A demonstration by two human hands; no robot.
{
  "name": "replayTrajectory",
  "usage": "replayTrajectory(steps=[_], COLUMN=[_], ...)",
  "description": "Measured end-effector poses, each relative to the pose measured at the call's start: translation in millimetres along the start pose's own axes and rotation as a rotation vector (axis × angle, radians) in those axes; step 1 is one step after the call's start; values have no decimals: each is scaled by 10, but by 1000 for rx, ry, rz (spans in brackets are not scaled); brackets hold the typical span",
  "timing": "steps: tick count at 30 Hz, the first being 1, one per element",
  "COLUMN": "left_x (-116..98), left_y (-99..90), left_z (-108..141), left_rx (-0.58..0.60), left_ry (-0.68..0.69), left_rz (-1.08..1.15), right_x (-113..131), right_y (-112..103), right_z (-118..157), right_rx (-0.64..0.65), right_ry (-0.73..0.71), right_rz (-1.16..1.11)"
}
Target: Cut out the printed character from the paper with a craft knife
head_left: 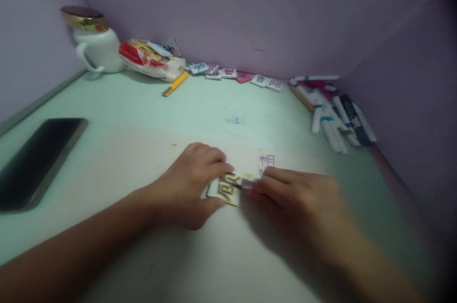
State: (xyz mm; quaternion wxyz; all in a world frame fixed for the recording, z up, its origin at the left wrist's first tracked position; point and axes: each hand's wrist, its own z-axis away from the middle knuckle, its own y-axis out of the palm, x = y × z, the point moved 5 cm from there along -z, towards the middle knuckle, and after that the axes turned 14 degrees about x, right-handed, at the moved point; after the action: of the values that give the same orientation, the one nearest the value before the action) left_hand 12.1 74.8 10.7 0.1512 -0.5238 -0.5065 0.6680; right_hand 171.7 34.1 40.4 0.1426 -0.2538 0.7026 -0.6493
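Observation:
A small white square tile (224, 190) lies on the table, bearing a bold character in yellow with dark outlines. My left hand (193, 181) pins it, with the thumb at the near edge and the fingers at the far edge. My right hand (296, 198) is closed round a slim, pale tool (245, 183) whose dark tip meets the tile's right side. Blur and the fingers hide most of this tool, so I cannot tell a marker from a blade. Purple character marks (267, 160) show on the table just beyond the right hand. Small yellow bits (249, 176) lie beside the tile.
A dark phone (43, 162) lies at left. Along the back wall stand a white mug (98, 48) with a gold-rimmed lid (84, 18), a red-and-white packet (152, 59), a yellow stick-like tool (175, 84) and several lettered tiles (228, 73). Markers (332, 134) are piled at right.

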Motion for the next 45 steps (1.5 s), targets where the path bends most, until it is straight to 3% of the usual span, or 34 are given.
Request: replayTrajectory(steps=[5,9,17,23,28,33,38,45], left_x=[5,-5,2,12,6,-5,-22,-32], left_y=[-3,-9,6,19,11,-3,-28,-43], left_z=[6,6,5,9,9,-2,-20,-17], left_rx=[-7,-18,-23,-41,-34,-34,-2,22], left_ry=[-4,16,27,25,32,34,14,0], left_rz=[5,8,-4,9,34,41,37,40], right_x=[-157,-206,-17,12,9,36,43,68], right_y=[148,241,70,53,36,59,75,50], right_z=[24,83,80,127,157,127,105,95], right_rx=[133,70,-77,-203,-276,-276,-156,-150], right_ry=[178,257,45,-29,4,-5,23,22], right_rz=[-347,-500,-88,23,-29,28,55,86])
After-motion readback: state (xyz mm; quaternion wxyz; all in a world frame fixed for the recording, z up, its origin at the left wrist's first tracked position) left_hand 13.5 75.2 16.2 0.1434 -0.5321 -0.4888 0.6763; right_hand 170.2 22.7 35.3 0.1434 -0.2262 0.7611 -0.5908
